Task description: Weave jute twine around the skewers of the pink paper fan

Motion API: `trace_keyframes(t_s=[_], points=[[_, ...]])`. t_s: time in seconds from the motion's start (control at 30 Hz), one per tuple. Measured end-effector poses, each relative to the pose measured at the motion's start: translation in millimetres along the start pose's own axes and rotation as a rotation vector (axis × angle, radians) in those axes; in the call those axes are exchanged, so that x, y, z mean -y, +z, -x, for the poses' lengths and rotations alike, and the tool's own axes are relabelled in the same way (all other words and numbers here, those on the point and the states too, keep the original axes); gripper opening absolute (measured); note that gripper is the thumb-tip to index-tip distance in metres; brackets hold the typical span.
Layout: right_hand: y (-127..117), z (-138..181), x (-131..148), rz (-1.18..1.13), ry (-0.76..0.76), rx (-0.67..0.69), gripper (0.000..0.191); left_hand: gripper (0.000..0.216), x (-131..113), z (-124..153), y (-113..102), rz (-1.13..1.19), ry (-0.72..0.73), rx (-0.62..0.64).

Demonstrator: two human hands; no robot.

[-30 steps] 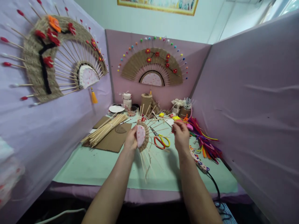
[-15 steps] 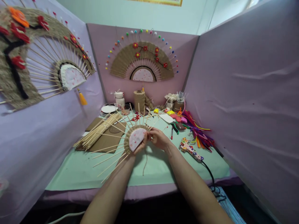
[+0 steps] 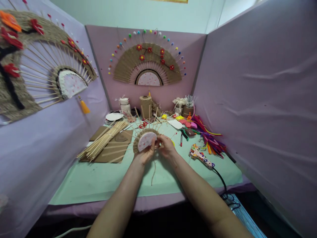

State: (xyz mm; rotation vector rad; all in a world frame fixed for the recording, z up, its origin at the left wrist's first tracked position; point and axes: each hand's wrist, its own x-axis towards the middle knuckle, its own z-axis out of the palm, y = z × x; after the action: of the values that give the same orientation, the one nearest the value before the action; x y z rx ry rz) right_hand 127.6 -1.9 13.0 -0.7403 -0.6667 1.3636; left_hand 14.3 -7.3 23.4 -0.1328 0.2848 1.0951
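Observation:
A small half-round fan base (image 3: pixel 147 141) with a pale, pink-spotted middle, a woven twine border and thin sticks fanning outward is held over the table. My left hand (image 3: pixel 148 152) grips its lower right part, thumb on the front. At the right end of the base, my right hand (image 3: pixel 166 145) has its fingers pinched together at the border; what lies between them is too small to make out, perhaps twine. A loose end of twine (image 3: pixel 154 173) hangs below my hands. Several of the sticks look blurred.
A bundle of sticks (image 3: pixel 105 140) lies on brown cardboard (image 3: pixel 117 153) at left. To the right are a patterned glue gun (image 3: pixel 201 157) with a black cord, a marker (image 3: pixel 181 140) and colourful pipe cleaners (image 3: pixel 210 138). A twine spool (image 3: pixel 146 106) stands behind. Finished fans (image 3: pixel 148 62) hang on the partitions.
The fan base has turned slightly and tilted, and its left sticks now blur. Both hands stay on it. The whole view has shifted a little.

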Motion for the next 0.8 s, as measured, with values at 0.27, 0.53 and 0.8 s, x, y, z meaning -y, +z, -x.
trace_keyframes(t_s=[0.27,0.53,0.8], points=[[-5,-3,0,0.003,-0.156,-0.099,0.012,0.016,19,-4,3,-0.524,0.249,0.051],[-4,4,-4,0.092,-0.345,-0.008,0.030,0.020,15,-6,-1,-0.514,0.388,0.105],[-7,5,3,0.081,-0.426,-0.011,0.022,0.019,18,0,4,-0.531,0.407,0.100]])
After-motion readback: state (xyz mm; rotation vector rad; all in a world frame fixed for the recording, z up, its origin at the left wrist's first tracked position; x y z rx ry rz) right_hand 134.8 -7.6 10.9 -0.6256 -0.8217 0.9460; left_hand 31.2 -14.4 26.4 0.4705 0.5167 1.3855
